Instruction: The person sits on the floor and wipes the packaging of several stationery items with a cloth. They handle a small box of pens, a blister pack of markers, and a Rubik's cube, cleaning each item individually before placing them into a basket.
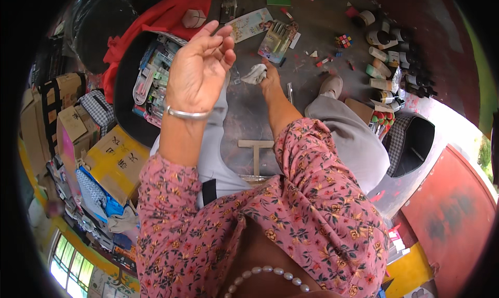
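Note:
My left hand (pixel 200 72) is raised with the palm turned up, its fingers loosely bent and apart, holding nothing. A silver bangle (pixel 187 113) circles that wrist. Farther out and to the right, my right hand (pixel 271 79) grips a crumpled greyish-white cloth (pixel 254 74); part of its grip is hidden. Just beyond the cloth lies a clear pack of pens (pixel 278 39) on the dark floor. Beside the pack is a pale printed sheet (pixel 251 25). A slim silvery stick (pixel 290 94) lies right of my right forearm.
A black bin (pixel 125 90) full of packaged stationery stands at left, near a red cloth (pixel 156 22) and cardboard boxes (pixel 117 160). At right are several bottles (pixel 382 66), a puzzle cube (pixel 343 40) and a checked open box (pixel 408 144). A T-shaped wooden piece (pixel 255 155) lies between my legs.

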Action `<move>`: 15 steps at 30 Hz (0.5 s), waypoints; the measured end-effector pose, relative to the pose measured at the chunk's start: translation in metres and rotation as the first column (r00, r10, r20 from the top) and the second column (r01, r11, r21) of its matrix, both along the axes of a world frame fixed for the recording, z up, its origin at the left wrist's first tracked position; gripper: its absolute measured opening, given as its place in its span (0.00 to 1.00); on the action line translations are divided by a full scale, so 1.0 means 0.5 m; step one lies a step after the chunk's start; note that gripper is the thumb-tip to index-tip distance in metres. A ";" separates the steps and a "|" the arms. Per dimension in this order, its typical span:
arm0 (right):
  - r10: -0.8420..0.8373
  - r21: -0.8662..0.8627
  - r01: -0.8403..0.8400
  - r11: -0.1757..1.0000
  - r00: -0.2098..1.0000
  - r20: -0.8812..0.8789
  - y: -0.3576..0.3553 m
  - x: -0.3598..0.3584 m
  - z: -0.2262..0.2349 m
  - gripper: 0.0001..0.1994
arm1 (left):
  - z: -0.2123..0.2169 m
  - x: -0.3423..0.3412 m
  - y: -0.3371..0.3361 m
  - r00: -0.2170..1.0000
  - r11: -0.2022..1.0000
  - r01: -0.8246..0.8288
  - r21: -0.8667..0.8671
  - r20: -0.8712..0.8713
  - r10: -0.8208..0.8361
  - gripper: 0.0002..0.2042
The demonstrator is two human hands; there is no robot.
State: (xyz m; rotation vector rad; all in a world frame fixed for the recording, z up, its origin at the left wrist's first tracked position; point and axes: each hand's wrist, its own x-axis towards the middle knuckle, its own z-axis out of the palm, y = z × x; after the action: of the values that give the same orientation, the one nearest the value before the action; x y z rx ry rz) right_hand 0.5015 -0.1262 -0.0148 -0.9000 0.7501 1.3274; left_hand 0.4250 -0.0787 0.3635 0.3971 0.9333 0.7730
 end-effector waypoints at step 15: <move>-0.301 -0.078 0.299 0.951 0.953 -0.020 -0.009 0.152 0.034 0.14 | -0.006 0.018 -0.009 0.993 0.998 -0.009 0.054 -0.119 0.015 0.24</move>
State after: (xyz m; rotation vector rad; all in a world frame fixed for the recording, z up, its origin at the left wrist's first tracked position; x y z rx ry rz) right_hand 0.5776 -0.1308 0.0022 -0.7888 0.9274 1.0521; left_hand 0.4338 -0.0832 0.3608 0.4890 1.0288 0.7932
